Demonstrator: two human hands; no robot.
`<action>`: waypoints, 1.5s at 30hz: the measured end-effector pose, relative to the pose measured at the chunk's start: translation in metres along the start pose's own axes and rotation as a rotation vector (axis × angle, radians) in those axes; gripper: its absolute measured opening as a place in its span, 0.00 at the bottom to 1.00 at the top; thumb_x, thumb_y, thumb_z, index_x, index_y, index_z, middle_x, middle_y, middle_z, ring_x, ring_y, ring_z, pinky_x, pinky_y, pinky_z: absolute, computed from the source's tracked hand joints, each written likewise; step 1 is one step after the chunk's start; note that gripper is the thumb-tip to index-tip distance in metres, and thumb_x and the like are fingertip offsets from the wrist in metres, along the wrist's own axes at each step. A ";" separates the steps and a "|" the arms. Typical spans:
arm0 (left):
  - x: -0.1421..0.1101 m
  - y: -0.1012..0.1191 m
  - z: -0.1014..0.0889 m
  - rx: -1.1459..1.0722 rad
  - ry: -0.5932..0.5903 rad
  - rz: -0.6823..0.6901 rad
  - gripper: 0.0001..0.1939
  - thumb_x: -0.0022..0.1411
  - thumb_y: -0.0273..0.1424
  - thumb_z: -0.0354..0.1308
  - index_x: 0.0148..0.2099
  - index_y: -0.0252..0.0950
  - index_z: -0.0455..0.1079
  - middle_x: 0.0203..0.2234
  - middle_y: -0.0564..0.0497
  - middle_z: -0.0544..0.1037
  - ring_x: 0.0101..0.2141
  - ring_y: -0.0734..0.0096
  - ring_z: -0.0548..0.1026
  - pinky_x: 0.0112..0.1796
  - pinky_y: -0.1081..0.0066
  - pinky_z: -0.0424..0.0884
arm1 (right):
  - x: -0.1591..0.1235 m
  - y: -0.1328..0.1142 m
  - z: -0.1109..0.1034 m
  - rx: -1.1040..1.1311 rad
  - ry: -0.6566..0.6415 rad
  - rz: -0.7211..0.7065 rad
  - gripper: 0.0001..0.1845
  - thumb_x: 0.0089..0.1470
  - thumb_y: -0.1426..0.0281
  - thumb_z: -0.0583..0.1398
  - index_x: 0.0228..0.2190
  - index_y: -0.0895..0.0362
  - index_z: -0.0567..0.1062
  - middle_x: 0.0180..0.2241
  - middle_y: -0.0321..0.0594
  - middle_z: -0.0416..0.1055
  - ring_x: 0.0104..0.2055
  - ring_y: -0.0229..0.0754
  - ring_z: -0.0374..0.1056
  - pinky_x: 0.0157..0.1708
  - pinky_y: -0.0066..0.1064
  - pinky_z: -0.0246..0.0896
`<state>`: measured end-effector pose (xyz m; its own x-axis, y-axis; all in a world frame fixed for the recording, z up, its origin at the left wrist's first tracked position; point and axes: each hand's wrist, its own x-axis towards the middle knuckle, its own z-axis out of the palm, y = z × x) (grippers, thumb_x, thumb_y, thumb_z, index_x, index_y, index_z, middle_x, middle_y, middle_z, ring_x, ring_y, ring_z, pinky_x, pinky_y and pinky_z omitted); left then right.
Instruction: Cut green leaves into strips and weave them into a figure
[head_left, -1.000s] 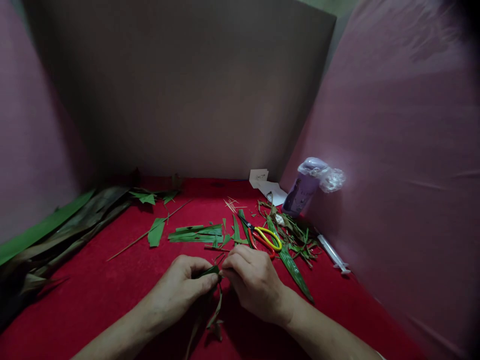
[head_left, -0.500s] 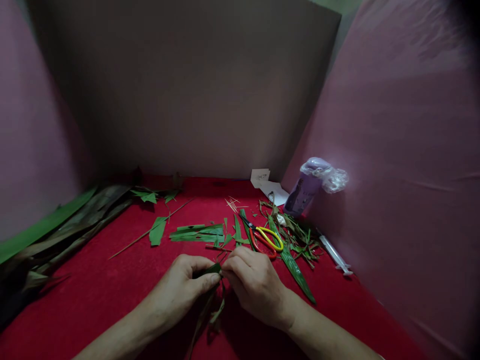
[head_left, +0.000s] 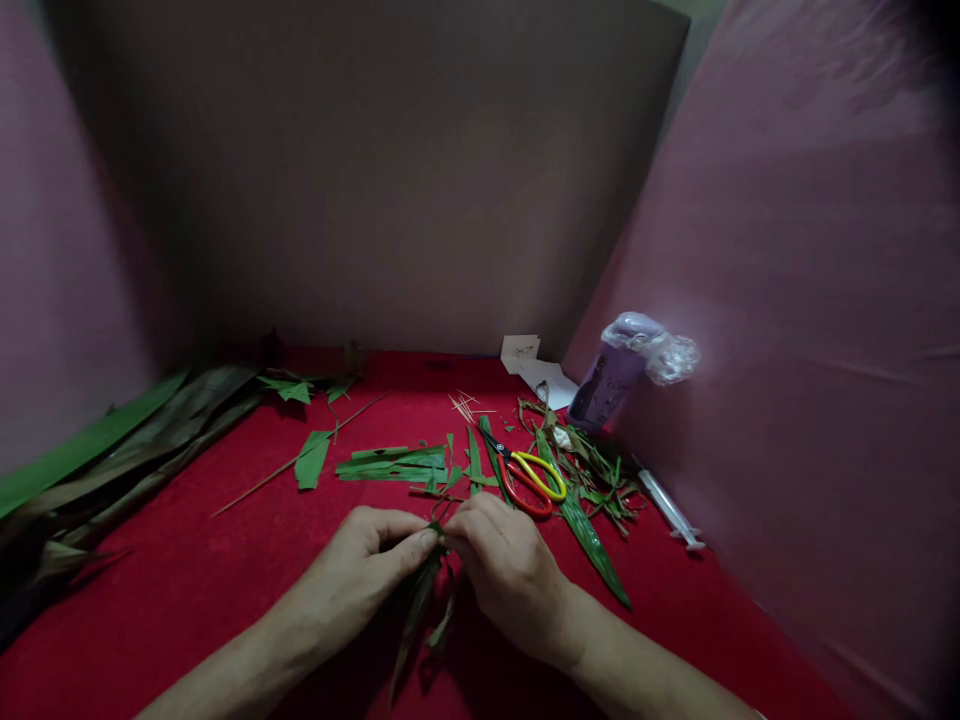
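Note:
My left hand and my right hand meet low in the middle over the red cloth, fingers closed in a pinch. Between them they hold a folded green leaf piece, whose loose strips hang down toward me. The fingertips of both hands touch at its top end. Just beyond my right hand lie scissors with one red and one yellow handle.
Cut leaf strips lie beyond the hands. Long leaves are piled at left. Leaf scraps, a purple bottle, a syringe, white paper and thin sticks sit at the right. Brown and pink panels wall the space.
Both hands have stayed in place. The leaf piece has turned from lying sideways between the fingers to hanging downward, its strips now longer below the hands.

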<state>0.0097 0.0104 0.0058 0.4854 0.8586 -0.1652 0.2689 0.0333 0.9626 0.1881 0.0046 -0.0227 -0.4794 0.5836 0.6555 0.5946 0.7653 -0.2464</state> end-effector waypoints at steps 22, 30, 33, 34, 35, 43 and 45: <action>0.002 0.005 0.001 0.029 0.069 -0.012 0.15 0.53 0.40 0.54 0.23 0.35 0.62 0.18 0.58 0.55 0.22 0.75 0.53 0.23 0.74 0.51 | 0.001 -0.001 -0.001 0.092 0.075 -0.014 0.07 0.58 0.79 0.52 0.36 0.58 0.67 0.31 0.43 0.68 0.35 0.42 0.64 0.34 0.33 0.65; 0.001 0.005 0.002 0.019 0.051 -0.039 0.15 0.52 0.40 0.53 0.22 0.35 0.61 0.17 0.59 0.55 0.21 0.76 0.52 0.22 0.74 0.50 | 0.001 0.000 -0.001 0.123 0.081 -0.017 0.08 0.57 0.81 0.53 0.37 0.59 0.67 0.32 0.45 0.69 0.35 0.43 0.65 0.35 0.35 0.66; 0.000 0.006 0.002 0.006 0.055 -0.052 0.15 0.52 0.40 0.53 0.22 0.35 0.60 0.17 0.59 0.55 0.21 0.77 0.52 0.22 0.74 0.50 | 0.001 0.000 -0.002 0.124 0.112 -0.013 0.07 0.57 0.81 0.54 0.35 0.59 0.67 0.30 0.44 0.69 0.34 0.43 0.65 0.34 0.34 0.66; 0.000 0.006 0.002 0.004 0.055 -0.053 0.15 0.52 0.40 0.53 0.22 0.35 0.60 0.17 0.59 0.55 0.21 0.77 0.52 0.22 0.74 0.50 | 0.001 -0.001 -0.001 0.122 0.123 -0.010 0.06 0.57 0.81 0.54 0.35 0.59 0.67 0.29 0.44 0.69 0.34 0.43 0.65 0.33 0.34 0.66; 0.000 0.007 0.003 0.002 0.055 -0.051 0.15 0.53 0.39 0.53 0.22 0.35 0.61 0.17 0.59 0.55 0.21 0.77 0.52 0.22 0.74 0.50 | 0.001 -0.001 -0.001 0.119 0.128 -0.007 0.06 0.57 0.81 0.54 0.34 0.59 0.67 0.29 0.44 0.69 0.33 0.42 0.65 0.32 0.33 0.65; 0.000 0.006 0.004 -0.066 0.027 -0.051 0.14 0.53 0.40 0.54 0.24 0.33 0.64 0.17 0.59 0.58 0.20 0.77 0.55 0.22 0.75 0.53 | -0.001 -0.005 0.005 0.090 0.156 0.021 0.06 0.56 0.81 0.55 0.32 0.58 0.66 0.27 0.42 0.69 0.30 0.41 0.64 0.30 0.32 0.64; 0.000 0.006 0.005 -0.072 0.026 -0.052 0.14 0.53 0.40 0.54 0.24 0.33 0.65 0.17 0.59 0.59 0.20 0.77 0.56 0.22 0.75 0.54 | -0.002 -0.005 0.005 0.093 0.150 0.023 0.07 0.55 0.81 0.55 0.32 0.58 0.66 0.27 0.42 0.69 0.30 0.41 0.64 0.30 0.32 0.64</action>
<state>0.0156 0.0074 0.0106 0.4503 0.8675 -0.2111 0.2325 0.1143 0.9659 0.1824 0.0007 -0.0265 -0.3601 0.5593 0.7467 0.5390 0.7780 -0.3228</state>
